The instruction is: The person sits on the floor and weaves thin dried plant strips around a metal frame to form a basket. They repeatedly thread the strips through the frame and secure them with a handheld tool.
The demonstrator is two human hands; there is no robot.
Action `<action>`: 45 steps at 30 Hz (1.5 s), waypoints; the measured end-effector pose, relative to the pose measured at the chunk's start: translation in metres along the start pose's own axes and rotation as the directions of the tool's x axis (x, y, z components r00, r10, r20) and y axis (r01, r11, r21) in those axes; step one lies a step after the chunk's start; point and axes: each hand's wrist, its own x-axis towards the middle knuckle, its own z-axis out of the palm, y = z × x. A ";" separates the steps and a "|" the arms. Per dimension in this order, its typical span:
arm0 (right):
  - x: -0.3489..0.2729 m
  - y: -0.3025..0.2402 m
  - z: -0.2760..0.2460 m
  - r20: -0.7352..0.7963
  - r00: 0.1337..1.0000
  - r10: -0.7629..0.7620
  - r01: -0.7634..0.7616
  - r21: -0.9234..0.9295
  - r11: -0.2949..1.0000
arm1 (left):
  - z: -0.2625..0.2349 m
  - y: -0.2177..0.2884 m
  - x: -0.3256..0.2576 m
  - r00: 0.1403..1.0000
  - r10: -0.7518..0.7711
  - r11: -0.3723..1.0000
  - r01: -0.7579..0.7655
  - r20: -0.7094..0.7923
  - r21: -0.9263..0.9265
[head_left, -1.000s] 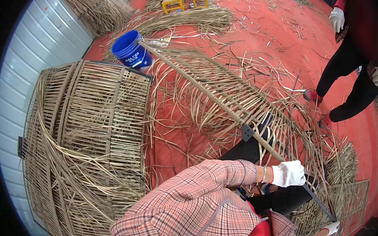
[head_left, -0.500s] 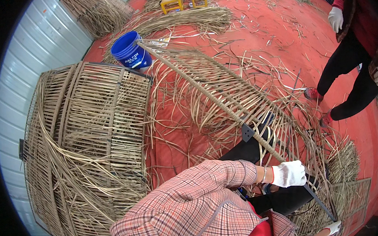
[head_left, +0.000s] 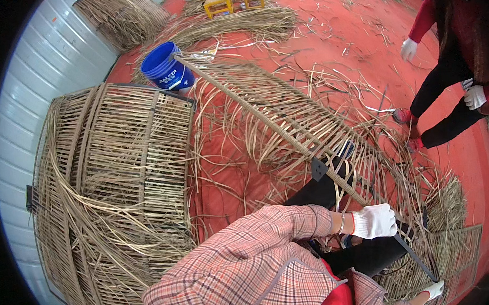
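Observation:
My left hand [head_left: 374,221], in a white knit glove, is closed around the edge bar of a long woven panel [head_left: 286,107]. That bar is a dark metal rod, wrapped in tan strips along its upper length and bare below my hand. A black plate [head_left: 318,169] sticks out from it. The panel slants from the bucket down across my legs, with loose strips hanging from it. My right hand [head_left: 434,290], also gloved, is low at the right beside the bar's bare lower end. Its fingers look pressed together; what they hold, if anything, is too small to make out.
A large woven panel [head_left: 116,190] with loose strips lies at the left. Beyond it stands a blue bucket [head_left: 162,67]. Yellow stools [head_left: 218,6] and strip bundles [head_left: 247,23] lie farther back. Another person [head_left: 454,64] stands at the right. Strips litter the red floor [head_left: 338,27].
My left hand stays on the bar, shifting only slightly. My right hand moves up a little. The other person's arm swings out to the left, and their lower hand shifts left.

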 end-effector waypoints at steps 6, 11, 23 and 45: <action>0.006 0.006 -0.010 0.092 0.994 -0.064 0.053 0.116 0.992 | -0.006 -0.001 0.000 0.997 -0.025 0.997 0.019 -0.079 -0.081; -0.008 -0.001 -0.018 0.095 0.996 -0.002 -0.012 0.145 0.989 | -0.006 -0.003 0.000 0.998 -0.046 0.988 0.039 -0.040 -0.152; -0.029 -0.012 -0.027 0.142 0.987 -0.070 0.048 0.153 0.987 | -0.023 -0.010 0.013 0.984 -0.039 0.969 0.080 0.175 -0.233; -0.036 0.002 -0.016 0.146 0.989 0.021 -0.103 0.584 0.805 | -0.029 -0.010 0.008 0.999 0.037 0.999 -0.037 -0.005 0.014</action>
